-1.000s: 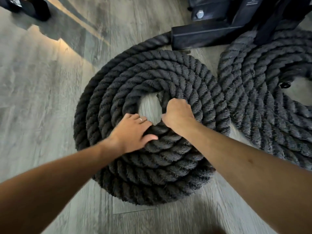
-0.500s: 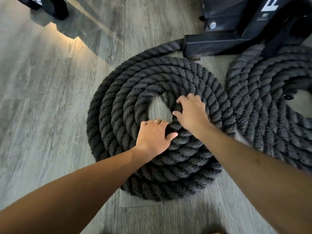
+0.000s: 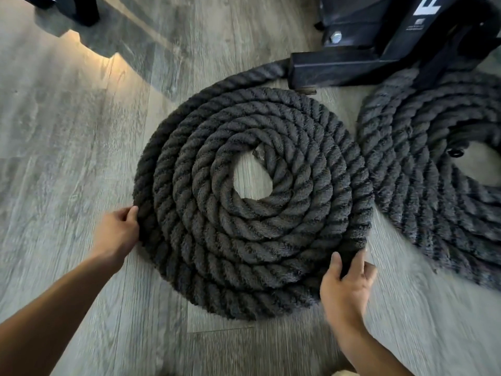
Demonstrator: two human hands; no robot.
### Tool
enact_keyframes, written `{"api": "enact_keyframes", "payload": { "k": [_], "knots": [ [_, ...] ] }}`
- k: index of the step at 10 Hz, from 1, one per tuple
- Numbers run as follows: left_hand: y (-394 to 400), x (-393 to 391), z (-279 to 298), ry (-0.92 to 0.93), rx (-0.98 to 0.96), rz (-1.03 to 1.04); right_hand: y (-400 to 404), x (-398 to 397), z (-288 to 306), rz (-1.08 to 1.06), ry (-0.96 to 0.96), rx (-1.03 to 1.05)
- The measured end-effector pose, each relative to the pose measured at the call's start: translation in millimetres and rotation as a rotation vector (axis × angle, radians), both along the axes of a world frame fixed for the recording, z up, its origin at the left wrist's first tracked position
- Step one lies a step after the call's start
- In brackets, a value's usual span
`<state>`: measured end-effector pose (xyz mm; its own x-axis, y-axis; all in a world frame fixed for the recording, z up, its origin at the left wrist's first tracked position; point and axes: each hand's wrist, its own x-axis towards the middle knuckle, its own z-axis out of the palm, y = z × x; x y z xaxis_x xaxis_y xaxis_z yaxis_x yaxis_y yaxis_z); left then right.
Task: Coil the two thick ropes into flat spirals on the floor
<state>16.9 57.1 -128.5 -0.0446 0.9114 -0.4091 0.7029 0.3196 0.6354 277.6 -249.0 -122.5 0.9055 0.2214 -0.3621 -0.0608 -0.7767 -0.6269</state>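
Note:
A thick black rope [image 3: 252, 240] lies coiled in a flat spiral on the wood-look floor, with a small bare gap at its centre. Its outer strand runs up to the black frame. My left hand [image 3: 118, 233] presses against the coil's outer left edge, fingers curled on the outermost strand. My right hand [image 3: 345, 284] holds the coil's lower right edge, thumb on top of the rope. A second black rope coil [image 3: 423, 169] lies to the right, partly under the frame and cut off by the picture's edge.
A black metal equipment frame [image 3: 339, 69] with a bolt stands at the top right, touching both coils. Another dark object [image 3: 70, 9] sits at the top left. Grey plank floor [image 3: 67, 131] stretches to the left and in front.
Both hands left the coil's centre and moved outward: the left to the outer left edge, the right to the lower right edge. The view shifted closer over the coil.

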Motion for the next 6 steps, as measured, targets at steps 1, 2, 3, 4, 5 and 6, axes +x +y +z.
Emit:
{"api": "enact_keyframes", "payload": {
  "k": [1,2,3,4,5,6],
  "knots": [
    [0,-2,-5,-0.009,-0.038,-0.018,2,8,0,0.025,-0.015,-0.006],
    [6,3,-7,0.037,-0.050,-0.023,4,20,3,0.070,-0.022,0.000],
    [8,5,-9,0.096,-0.048,-0.059,4,26,4,0.115,-0.022,-0.021],
    [9,6,-4,0.126,-0.075,-0.110,7,31,12,0.168,0.047,-0.111],
    [6,16,15,0.084,-0.074,-0.132,14,42,25,0.152,0.090,-0.166],
    [-9,33,72,0.140,0.024,-0.297,23,57,67,0.297,0.002,-0.191]
  ]
}}
